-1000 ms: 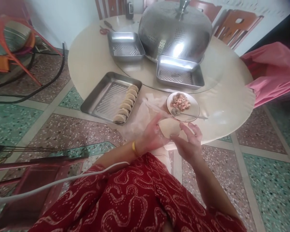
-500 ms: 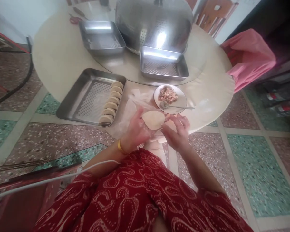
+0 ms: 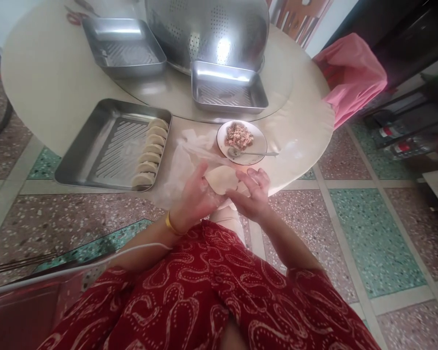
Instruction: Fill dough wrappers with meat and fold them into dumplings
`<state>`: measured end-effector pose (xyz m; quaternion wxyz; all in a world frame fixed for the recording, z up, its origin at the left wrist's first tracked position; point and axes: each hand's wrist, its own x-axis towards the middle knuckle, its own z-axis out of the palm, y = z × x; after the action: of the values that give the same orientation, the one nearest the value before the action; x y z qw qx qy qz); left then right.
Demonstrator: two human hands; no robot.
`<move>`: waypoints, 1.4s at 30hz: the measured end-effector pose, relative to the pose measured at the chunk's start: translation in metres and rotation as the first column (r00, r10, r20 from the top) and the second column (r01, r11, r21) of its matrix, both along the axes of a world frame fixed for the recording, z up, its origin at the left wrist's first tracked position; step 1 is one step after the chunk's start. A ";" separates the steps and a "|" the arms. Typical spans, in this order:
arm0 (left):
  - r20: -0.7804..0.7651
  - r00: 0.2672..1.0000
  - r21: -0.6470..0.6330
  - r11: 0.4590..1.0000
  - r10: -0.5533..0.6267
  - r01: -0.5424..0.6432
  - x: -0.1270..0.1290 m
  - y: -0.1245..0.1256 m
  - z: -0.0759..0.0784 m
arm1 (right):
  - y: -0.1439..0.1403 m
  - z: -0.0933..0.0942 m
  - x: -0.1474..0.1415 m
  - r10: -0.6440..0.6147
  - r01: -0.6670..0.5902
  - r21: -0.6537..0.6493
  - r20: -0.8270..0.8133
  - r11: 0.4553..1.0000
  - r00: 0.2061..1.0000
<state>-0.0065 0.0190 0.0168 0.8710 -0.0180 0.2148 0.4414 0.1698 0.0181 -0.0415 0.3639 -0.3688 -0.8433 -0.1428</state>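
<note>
A pale, round dumpling wrapper [image 3: 222, 180] is held between my two hands, just off the table's near edge. My left hand [image 3: 197, 195] grips its left side, the thumb pointing up. On the right, my right hand [image 3: 253, 191] pinches its edge between thumb and fingers. Right beyond the wrapper stands a white plate [image 3: 255, 130] with minced filling [image 3: 239, 136] and a metal spoon [image 3: 257, 153] resting across it. To the left, a metal tray [image 3: 82, 146] holds a column of folded dumplings [image 3: 149, 157] along its right side.
Two more metal trays [image 3: 126, 51] [image 3: 228, 92] stand farther back, before a large perforated metal colander [image 3: 208, 29]. Crumpled clear plastic [image 3: 190, 153] lies between the dumpling tray and the plate. Red-handled scissors [image 3: 75, 18] lie far left. A pink cloth [image 3: 354, 73] hangs at the right.
The view has swung to the right, so the table things sit farther left. My right-hand fingers have shifted along the wrapper's edge, while both hands keep hold of it.
</note>
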 end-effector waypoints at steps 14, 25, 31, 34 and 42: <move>-0.086 0.996 -0.072 0.997 0.012 -0.019 0.002 0.005 0.010 | -0.007 -0.002 0.000 0.061 -0.066 -0.021 -0.198 0.998 0.978; -0.106 0.992 -0.133 0.990 -0.067 0.052 0.014 0.006 0.005 | 0.058 0.016 0.068 -0.713 -0.433 -0.749 -0.641 0.501 0.284; 0.033 0.999 -0.167 0.985 -0.037 0.042 0.011 0.001 -0.004 | 0.079 0.017 0.059 -0.750 -0.587 -0.664 -0.647 0.463 0.141; 0.067 0.998 -0.166 0.986 -0.010 0.022 0.006 -0.001 -0.008 | 0.085 0.012 0.064 -0.762 -0.594 -0.670 -0.632 0.446 0.140; 0.029 1.000 -0.186 0.983 0.003 0.003 0.000 -0.003 -0.007 | 0.092 0.023 0.064 -0.726 -0.579 -0.666 -0.664 0.470 0.175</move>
<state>-0.0068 0.0156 0.0094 0.8685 -0.1058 0.2426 0.4191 0.2336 0.1099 -0.0189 0.5491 -0.5423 -0.2986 0.5615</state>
